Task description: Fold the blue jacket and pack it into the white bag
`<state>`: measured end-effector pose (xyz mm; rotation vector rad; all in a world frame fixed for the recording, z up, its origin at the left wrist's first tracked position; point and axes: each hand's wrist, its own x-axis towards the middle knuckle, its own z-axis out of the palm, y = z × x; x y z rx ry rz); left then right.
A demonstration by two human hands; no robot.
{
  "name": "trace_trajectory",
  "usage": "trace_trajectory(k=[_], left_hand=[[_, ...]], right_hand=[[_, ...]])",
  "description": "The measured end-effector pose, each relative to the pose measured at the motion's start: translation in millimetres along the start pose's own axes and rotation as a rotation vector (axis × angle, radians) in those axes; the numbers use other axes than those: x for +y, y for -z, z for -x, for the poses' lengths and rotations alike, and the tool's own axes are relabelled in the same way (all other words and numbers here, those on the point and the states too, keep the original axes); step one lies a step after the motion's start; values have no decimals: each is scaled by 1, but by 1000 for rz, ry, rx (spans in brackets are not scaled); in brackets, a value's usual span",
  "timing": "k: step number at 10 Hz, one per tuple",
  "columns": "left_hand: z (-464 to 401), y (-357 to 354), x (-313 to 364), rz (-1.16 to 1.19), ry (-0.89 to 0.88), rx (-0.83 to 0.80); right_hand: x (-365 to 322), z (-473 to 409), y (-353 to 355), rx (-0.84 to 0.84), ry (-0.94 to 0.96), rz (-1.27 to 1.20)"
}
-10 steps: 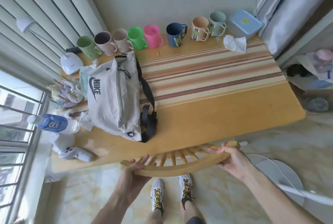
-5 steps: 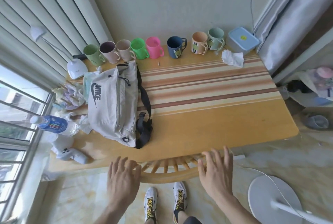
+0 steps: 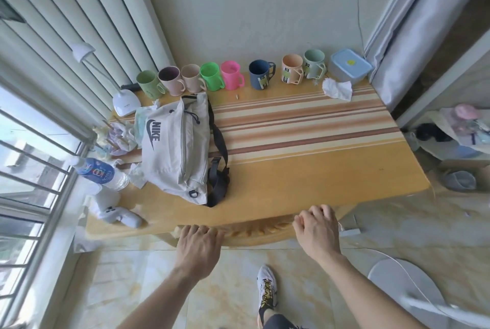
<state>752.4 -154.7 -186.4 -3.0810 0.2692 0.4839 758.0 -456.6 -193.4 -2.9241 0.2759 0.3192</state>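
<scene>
The wooden counter (image 3: 305, 169) is filling the middle of the frame, a striped band running across its far half. A wooden chair back (image 3: 254, 233) is sitting tucked under its near edge at lower centre. The white bag (image 3: 175, 145), a Nike waist pack with a black strap, is lying flat on the left part of the counter, zipper closed. No blue jacket is showing anywhere in this view. The left hand (image 3: 197, 246) is resting palm down on the chair's top rail, fingers (image 3: 206, 230) curled loosely over it. The right hand (image 3: 316, 233) is hovering at the counter's near edge above the rail, fingers bent and slightly apart, holding nothing. A row of coloured mugs (image 3: 230, 77) is lining the far edge. A water bottle (image 3: 102, 173) is lying at the left, beside the bag.
</scene>
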Motion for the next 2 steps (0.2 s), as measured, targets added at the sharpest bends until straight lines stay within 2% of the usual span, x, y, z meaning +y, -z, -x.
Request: trace_trajectory(k=[1, 2], left_hand=[[18, 6, -6, 112, -64, 34], [39, 14, -11, 271, -98, 12]], right_hand=[[-6, 13, 12, -109, 24, -161], [-19, 52, 19, -53, 78, -252]])
